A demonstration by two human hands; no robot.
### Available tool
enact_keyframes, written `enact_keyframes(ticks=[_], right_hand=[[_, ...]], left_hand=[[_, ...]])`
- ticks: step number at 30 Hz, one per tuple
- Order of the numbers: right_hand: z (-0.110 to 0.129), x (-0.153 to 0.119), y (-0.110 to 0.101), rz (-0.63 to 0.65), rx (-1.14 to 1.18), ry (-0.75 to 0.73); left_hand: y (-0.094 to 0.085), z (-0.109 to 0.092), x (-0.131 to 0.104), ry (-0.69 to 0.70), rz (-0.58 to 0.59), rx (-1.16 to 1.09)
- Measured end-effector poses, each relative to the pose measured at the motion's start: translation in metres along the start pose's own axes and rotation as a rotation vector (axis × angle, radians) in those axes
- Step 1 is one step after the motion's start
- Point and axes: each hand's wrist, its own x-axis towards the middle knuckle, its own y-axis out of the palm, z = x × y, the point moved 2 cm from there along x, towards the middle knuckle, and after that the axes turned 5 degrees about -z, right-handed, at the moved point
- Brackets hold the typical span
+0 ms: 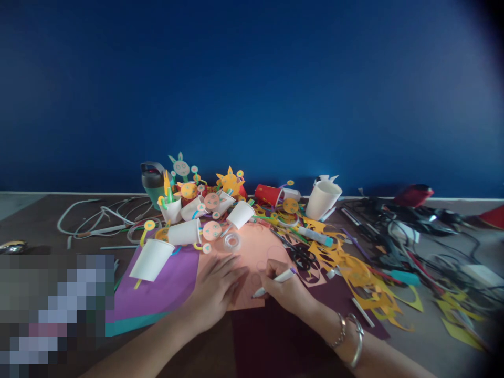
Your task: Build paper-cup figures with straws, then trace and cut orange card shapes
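A peach sheet of paper (248, 252) with faint drawn circles lies in the middle of the table. My left hand (216, 289) rests flat on its left part, fingers stretched out and holding nothing. On the lower right of the sheet, my right hand (281, 286) grips a white marker (284, 275) with a purple end, its tip down at the paper near the lower edge. Just beyond my left hand sits a clear roll of tape (231, 241). Black scissors (303, 257) lie at the sheet's right side.
White paper cups (151, 260) and paper animal faces (211, 230) crowd the left and back. Purple paper (173, 278) lies left. Orange scraps (358, 273), a glue stick (315, 235) and tangled cables are at right. A bottle (153, 184) stands by the blue wall.
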Motion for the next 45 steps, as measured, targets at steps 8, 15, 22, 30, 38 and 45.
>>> enact_keyframes(ticks=[8, 15, 22, 30, 38, 45], right_hand=[[0.004, 0.0, 0.0, -0.033, 0.025, 0.009], [-0.002, 0.0, -0.003, -0.003, -0.012, 0.006], [0.001, -0.001, -0.006, 0.026, -0.049, 0.011], [-0.002, -0.004, -0.004, 0.098, -0.019, 0.05], [0.007, -0.002, 0.003, 0.077, 0.307, 0.082], [0.003, 0.0, 0.012, 0.015, 0.156, -0.004]], left_hand=[[0.0, 0.001, -0.001, 0.017, -0.025, -0.006], [0.0, 0.0, -0.001, 0.007, -0.016, -0.002], [0.0, 0.0, -0.001, -0.005, -0.015, -0.012], [0.002, 0.003, -0.002, 0.014, -0.013, -0.026], [0.013, 0.013, -0.007, 0.039, -0.051, -0.011], [0.009, 0.008, -0.005, 0.038, -0.065, 0.001]])
